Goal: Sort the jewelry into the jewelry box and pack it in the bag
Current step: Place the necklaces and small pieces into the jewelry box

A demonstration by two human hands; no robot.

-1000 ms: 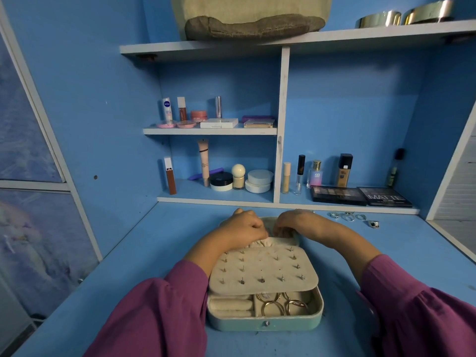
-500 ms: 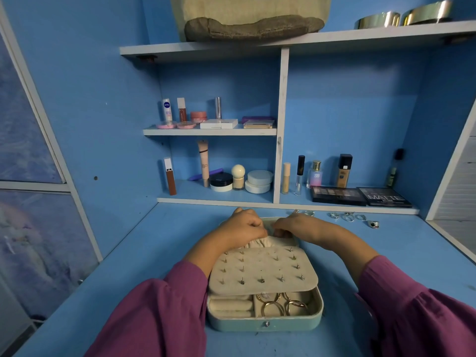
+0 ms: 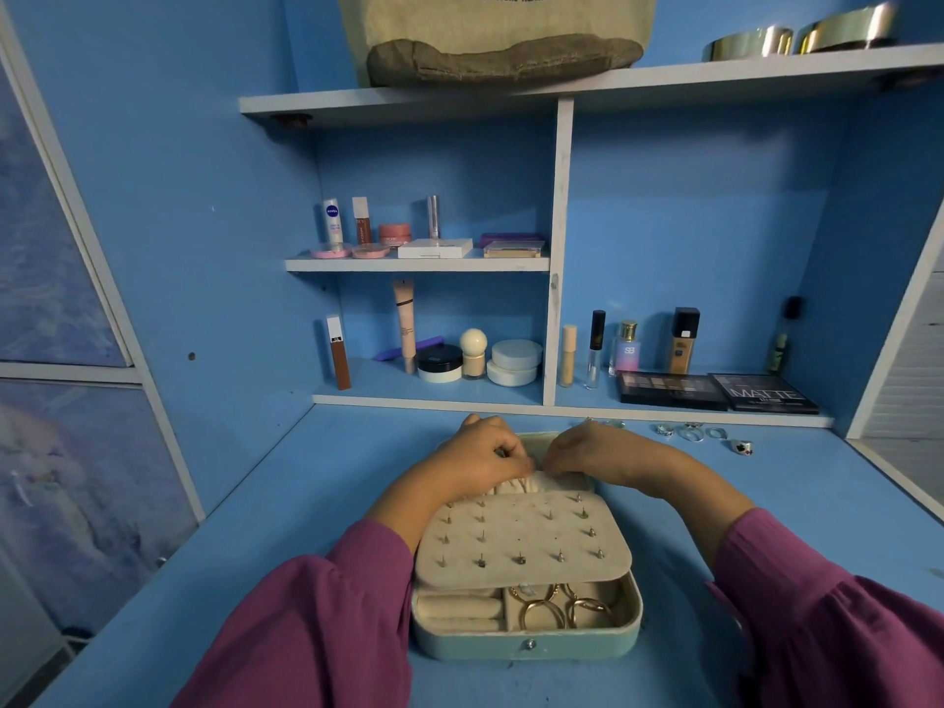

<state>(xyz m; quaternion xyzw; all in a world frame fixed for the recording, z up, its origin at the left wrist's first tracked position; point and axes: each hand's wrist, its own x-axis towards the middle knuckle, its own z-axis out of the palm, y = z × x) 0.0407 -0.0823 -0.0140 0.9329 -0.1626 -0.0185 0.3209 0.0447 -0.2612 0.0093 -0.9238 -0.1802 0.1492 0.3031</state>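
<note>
Box (image 3: 526,646): open on the desk (image 3: 286,503), gold hoops in front tray.
Hands: left (image 3: 485,452) and right (image 3: 577,449) have closed in over the rear pocket — fingers curled, what they pinch I cannot tell.
Rings (image 3: 689,431): unsorted, far right.
Bag (image 3: 500,38): top shelf — packing not begun.

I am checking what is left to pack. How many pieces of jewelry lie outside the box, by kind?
Rings on the desk: 4
Gold bangles on the top shelf: 2
Total: 6, plus some small pieces half hidden behind the right hand
</note>
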